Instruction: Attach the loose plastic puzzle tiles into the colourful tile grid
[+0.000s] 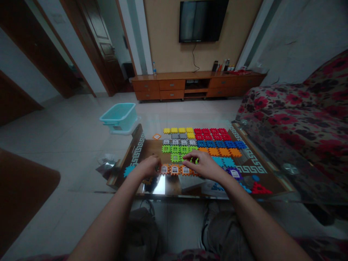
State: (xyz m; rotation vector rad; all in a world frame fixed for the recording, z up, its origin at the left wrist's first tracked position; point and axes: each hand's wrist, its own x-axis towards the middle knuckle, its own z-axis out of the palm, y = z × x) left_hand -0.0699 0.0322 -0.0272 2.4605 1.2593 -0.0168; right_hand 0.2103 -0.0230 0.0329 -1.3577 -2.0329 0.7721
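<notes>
My left hand is at the left end of a row of orange window tiles, its fingers curled downward. Whatever its fingertips grip, if anything, is hidden. Over the right part of that row hovers my right hand, thumb and forefinger apart with nothing visible between them. Just beyond it lie lime-green interlocking tiles, partly covered by the fingers. Grey window tiles form a row behind the green ones.
The glass-topped table also bears yellow tiles, red tiles, blue tiles, plain orange tiles and a purple tile. A red triangular piece lies front right. A turquoise bin stands beyond the left corner; a floral sofa is right.
</notes>
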